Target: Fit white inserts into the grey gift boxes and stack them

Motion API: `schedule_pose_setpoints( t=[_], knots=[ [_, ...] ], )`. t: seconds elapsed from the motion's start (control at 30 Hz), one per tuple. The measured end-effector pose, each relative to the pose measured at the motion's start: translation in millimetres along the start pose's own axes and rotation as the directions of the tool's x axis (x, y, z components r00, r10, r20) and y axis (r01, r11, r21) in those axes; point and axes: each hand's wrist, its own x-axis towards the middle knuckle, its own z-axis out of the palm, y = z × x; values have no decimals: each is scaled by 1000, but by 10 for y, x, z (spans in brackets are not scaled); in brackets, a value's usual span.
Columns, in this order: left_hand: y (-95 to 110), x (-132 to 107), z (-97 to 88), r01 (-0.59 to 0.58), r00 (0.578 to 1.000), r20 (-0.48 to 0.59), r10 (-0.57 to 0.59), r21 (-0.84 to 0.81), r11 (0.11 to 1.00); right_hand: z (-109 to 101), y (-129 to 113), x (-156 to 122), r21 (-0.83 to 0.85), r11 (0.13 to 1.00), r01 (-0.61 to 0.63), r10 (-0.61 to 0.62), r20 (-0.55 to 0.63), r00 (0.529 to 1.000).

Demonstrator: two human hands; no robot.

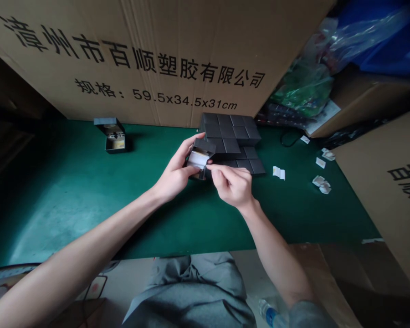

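Small black box (202, 155), held in my left hand (174, 175), fingers wrapped around it; its white insert (198, 159) faces my right hand (232, 187), thumb and forefinger pinched at the box's edge. Stacked black boxes (230, 132) just behind.

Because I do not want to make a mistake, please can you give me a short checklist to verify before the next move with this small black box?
1. Box held firmly: ok. The left hand wraps the small black box.
2. Right hand in place: ok. The right hand is pinched at the box's front edge.
3. White insert seated in the box: cannot tell; fingers partly hide it.
4. Stack of black boxes in order: ok. The rows look even.
5. Other boxes closed: not ok. An open box sits at the far left of the green mat.
6. Loose pieces put away: not ok. White paper pieces lie on the mat.
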Motion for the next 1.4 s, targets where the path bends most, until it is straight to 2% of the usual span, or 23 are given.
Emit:
schedule_pose_setpoints(
  t=[0.23,0.37,0.5,0.8,0.97,1.27,1.4],
  knots=[
    [0,-5,14,15,1000,-20,-14,29,999,68,29,-19,-150,986,71,-85,-89,992],
    [34,-14,40,-6,999,47,3,60,998,96,75,-48,-243,963,115,-137,-75,988],
    [44,-33,53,-38,993,113,24,116,992,96,84,-57,-266,959,92,-116,-76,990],
    [15,-26,16,-149,984,126,123,234,961,83,-9,-26,-205,967,150,-162,-46,986],
    [29,-17,6,-168,983,116,142,269,948,78,-44,-19,-200,969,144,-161,-71,984],
    [14,-20,10,-182,981,112,158,258,949,108,-48,-48,-99,993,57,-67,-105,992],
    [11,-19,-2,-177,982,108,154,259,949,111,-49,-46,-25,998,58,-60,-78,995]
  ],
)
